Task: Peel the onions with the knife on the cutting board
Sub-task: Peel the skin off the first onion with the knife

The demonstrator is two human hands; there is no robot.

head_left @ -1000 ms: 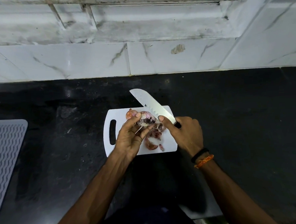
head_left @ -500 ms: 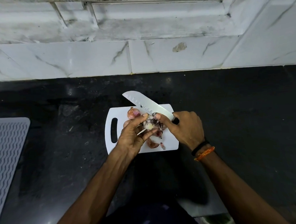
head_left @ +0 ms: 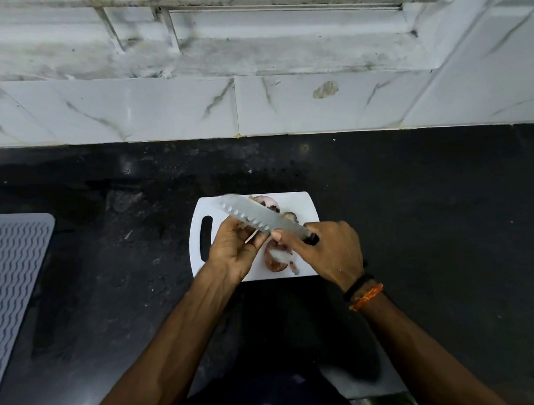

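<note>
While peeling over the white cutting board, holding the knife in the right hand, fingers curled tight round the dark handle, thumb resting near the blade. Pointing the blade up and to the left, across the left hand. Curling the left hand too, most likely round a small onion, though hiding it under the blade and fingers, so not easy to tell. Lying at the far edge of the board, another onion with purple skin. Sitting just below the hands, a pile of peel and onion bits, all on the board. Resting the board on the dark bench, with a grey wavy mat far off to the left.

To do this step well: keeping the blade moving slowly and only catching the thin skin, not cutting deep. Keeping the left fingers tucked away from the sharp edge. Turning the onion a little at a time. Letting the peel drop on the board, not on the bench. Watching out, since wet onion slipping is likely.
</note>
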